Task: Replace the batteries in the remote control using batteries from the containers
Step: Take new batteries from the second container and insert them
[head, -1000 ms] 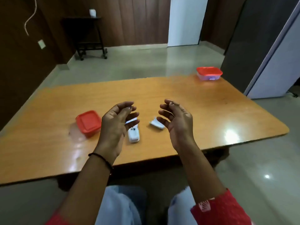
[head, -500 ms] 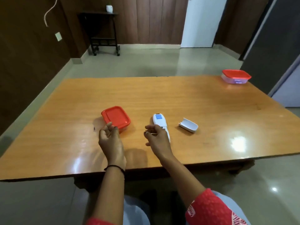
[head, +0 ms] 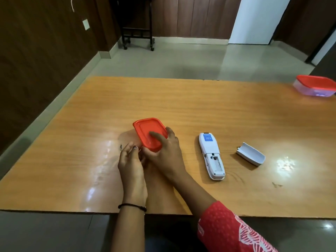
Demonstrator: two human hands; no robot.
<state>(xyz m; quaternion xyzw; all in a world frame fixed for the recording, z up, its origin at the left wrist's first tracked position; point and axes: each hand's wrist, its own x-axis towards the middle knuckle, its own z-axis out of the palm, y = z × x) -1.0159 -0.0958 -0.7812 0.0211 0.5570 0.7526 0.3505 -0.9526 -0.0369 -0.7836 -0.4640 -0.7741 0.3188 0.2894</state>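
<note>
A small clear container with a red lid (head: 148, 132) sits on the wooden table (head: 200, 106), left of centre. My right hand (head: 166, 151) lies over the lid's near right corner, fingers pressing on it. At the container's near left corner my left hand (head: 131, 164) grips the clear base. The white remote control (head: 211, 154) lies face down to the right with its battery bay open and bare. Its detached cover (head: 251, 156) rests further right. A second red-lidded container (head: 315, 85) stands at the far right edge.
Beyond the table lies pale tiled floor with a dark wheeled stand (head: 137, 33) against the wood-panelled wall. A white door (head: 256, 19) is at the back right. My lap and a red patterned sleeve (head: 231, 231) are below the near table edge.
Both hands have moved from in front of the remote onto the near red-lidded container, the right one crossing left over its lid. The view has dipped closer to the table.
</note>
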